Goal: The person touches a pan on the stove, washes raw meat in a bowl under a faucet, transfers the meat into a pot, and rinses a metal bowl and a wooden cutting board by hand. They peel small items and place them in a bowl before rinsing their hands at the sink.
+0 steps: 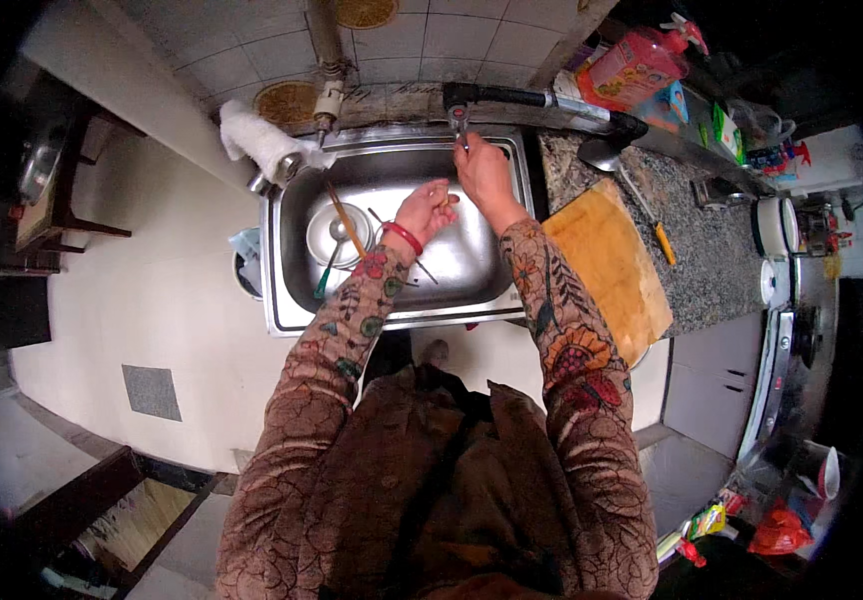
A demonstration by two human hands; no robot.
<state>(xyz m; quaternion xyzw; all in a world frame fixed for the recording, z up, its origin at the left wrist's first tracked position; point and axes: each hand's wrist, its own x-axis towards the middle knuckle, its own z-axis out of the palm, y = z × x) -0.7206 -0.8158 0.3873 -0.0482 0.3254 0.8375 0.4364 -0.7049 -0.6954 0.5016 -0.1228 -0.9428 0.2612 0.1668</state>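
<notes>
My right hand [490, 180] reaches up to the metal tap [460, 116] at the back of the steel sink [398, 319]; its fingers are closed at the tap's lower end. Over the middle of the basin hovers my left hand [426, 212], a red bracelet on its wrist. Its fingers are curled in; whatever they hold is too small to make out. Below and to the left, a white bowl [360, 222] stands in the basin. A spoon with a green handle [328, 272] rests in it. A brown chopstick [345, 218] leans across the bowl, and other thin sticks lie partly under my left hand.
Right of the sink, a wooden cutting board [607, 265] lies on the speckled counter [712, 270], beside a ladle with an orange handle [664, 243]. A pink spray bottle [642, 65] stands on the back ledge. A white cloth [257, 140] hangs at the sink's back left corner.
</notes>
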